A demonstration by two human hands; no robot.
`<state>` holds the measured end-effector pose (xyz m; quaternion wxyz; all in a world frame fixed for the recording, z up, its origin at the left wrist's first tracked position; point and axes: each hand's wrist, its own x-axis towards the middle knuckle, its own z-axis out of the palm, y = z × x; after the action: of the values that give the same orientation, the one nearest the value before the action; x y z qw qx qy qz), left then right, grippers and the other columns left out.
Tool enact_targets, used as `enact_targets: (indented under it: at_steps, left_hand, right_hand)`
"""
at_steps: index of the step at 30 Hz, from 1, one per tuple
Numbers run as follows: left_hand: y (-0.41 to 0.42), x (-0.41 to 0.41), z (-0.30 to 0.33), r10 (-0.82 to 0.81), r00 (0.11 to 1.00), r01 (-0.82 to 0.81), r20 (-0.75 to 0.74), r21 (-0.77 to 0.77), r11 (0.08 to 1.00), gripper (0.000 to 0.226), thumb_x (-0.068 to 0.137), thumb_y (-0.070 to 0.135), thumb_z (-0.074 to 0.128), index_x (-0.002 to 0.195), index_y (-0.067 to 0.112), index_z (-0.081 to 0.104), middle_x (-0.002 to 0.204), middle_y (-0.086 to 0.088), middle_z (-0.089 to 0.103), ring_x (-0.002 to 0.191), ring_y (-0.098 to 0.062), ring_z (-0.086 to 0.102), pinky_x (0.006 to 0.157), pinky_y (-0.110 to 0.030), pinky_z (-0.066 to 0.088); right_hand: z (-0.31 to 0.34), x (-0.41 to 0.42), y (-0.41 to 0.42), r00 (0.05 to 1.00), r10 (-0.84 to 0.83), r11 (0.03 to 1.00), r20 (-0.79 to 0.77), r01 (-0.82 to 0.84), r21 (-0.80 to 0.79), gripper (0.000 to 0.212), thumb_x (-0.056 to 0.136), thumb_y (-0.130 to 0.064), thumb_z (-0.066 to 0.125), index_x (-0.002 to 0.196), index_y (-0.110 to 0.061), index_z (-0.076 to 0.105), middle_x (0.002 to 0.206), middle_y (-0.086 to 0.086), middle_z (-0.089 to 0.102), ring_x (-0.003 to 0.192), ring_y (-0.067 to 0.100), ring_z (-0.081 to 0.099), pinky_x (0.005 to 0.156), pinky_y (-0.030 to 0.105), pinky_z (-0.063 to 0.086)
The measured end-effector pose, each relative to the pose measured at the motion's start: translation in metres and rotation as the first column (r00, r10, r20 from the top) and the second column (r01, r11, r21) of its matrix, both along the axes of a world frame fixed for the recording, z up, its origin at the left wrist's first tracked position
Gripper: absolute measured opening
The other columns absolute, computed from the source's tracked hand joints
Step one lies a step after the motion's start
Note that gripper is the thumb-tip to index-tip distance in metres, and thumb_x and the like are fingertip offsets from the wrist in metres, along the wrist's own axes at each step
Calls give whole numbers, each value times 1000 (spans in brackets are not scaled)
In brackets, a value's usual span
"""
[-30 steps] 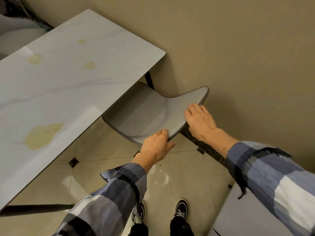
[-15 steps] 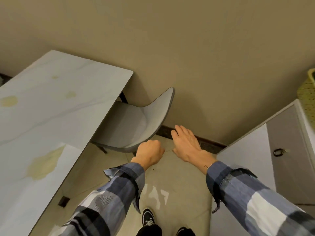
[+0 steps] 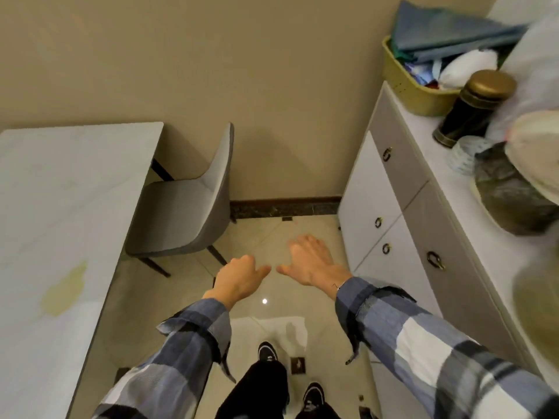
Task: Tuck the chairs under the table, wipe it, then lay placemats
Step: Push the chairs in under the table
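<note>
A grey upholstered chair (image 3: pixel 193 207) stands at the end of the white marble table (image 3: pixel 60 207), its seat pushed partly under the tabletop and its back towards the wall. Yellowish stains (image 3: pixel 63 290) mark the table near its edge. My left hand (image 3: pixel 239 278) hangs over the floor in front of the chair, fingers loosely curled, holding nothing. My right hand (image 3: pixel 311 260) hovers beside it with fingers relaxed and empty. Neither hand touches the chair.
A white sideboard (image 3: pixel 402 213) with ring handles runs along the right. On it stand a yellow basket (image 3: pixel 405 86) of cloths, a dark jar with a gold lid (image 3: pixel 472 107) and bagged items. Tiled floor lies between table and sideboard.
Both hands have come off the chair's back and drawn away from it. The view has swung right, bringing the sideboard in.
</note>
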<state>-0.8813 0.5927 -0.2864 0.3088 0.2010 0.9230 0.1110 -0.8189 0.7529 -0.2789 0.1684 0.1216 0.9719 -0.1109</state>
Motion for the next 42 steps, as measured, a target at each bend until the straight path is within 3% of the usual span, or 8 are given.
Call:
enact_targets:
  at_steps: [6, 7, 14, 21, 26, 31, 36, 42]
  left_hand:
    - [-2, 52, 2, -157, 988, 157, 2, -36, 987, 49, 99, 51, 47, 126, 11, 59, 123, -9, 63, 106, -25, 62, 94, -41, 52]
    - [-4, 81, 11, -305, 952, 303, -28, -43, 952, 50, 99, 52, 47, 126, 11, 59, 123, -8, 64, 106, -24, 62, 93, -39, 52]
    - [-41, 153, 6, -541, 835, 538, -95, -61, 841, 52, 100, 51, 45, 131, 12, 56, 129, -9, 61, 113, -26, 60, 95, -38, 49]
    - [-96, 281, 11, -809, 586, 807, -47, -58, 588, 44, 100, 49, 45, 116, 10, 59, 117, -9, 64, 105, -28, 61, 87, -37, 50]
    - [-111, 377, 24, -912, 389, 919, -130, -19, 395, 42, 99, 49, 45, 108, 12, 60, 112, -7, 65, 102, -28, 60, 77, -35, 47]
    - [-136, 471, 28, -964, 214, 976, -160, -13, 218, 42, 98, 47, 47, 114, 11, 60, 120, -10, 65, 108, -31, 60, 81, -37, 49]
    - [-180, 590, 32, -990, 31, 999, -136, -27, 35, 37, 97, 47, 49, 100, 11, 60, 113, -12, 64, 104, -36, 60, 75, -35, 44]
    - [-264, 778, 26, -951, -273, 962, -147, -50, -268, 42, 98, 50, 46, 110, 12, 60, 116, -10, 64, 105, -32, 61, 77, -36, 45]
  right_hand:
    - [-2, 85, -21, 990, -137, 990, 28, 138, -38, 59, 87, -53, 59, 128, -12, 50, 129, 12, 51, 113, 31, 50, 91, 42, 44]
    - [2, 130, -36, 968, -252, 967, 12, 252, -29, 58, 86, -53, 59, 127, -12, 51, 128, 12, 51, 112, 31, 50, 90, 41, 44]
    - [0, 231, -104, 856, -517, 854, 4, 516, -64, 50, 89, -49, 56, 120, -10, 54, 123, 12, 55, 109, 32, 53, 86, 39, 44]
    - [8, 386, -212, 614, -790, 610, 5, 786, -96, 37, 93, -41, 52, 108, -8, 59, 110, 14, 62, 96, 32, 59, 70, 34, 44]
    - [16, 484, -261, 454, -891, 454, -11, 890, -49, 34, 93, -38, 53, 111, -9, 60, 113, 13, 62, 102, 33, 59, 75, 37, 46]
    - [17, 575, -319, 323, -945, 326, -54, 945, -39, 33, 91, -38, 53, 109, -12, 62, 112, 12, 64, 98, 32, 61, 77, 39, 52]
    - [20, 689, -400, 170, -980, 169, -104, 985, 16, 34, 93, -34, 53, 117, -10, 57, 117, 13, 62, 104, 33, 60, 81, 39, 47]
    - [28, 867, -532, -129, -992, -129, -11, 990, 48, 33, 97, -29, 50, 120, -6, 57, 123, 16, 59, 110, 34, 57, 89, 42, 48]
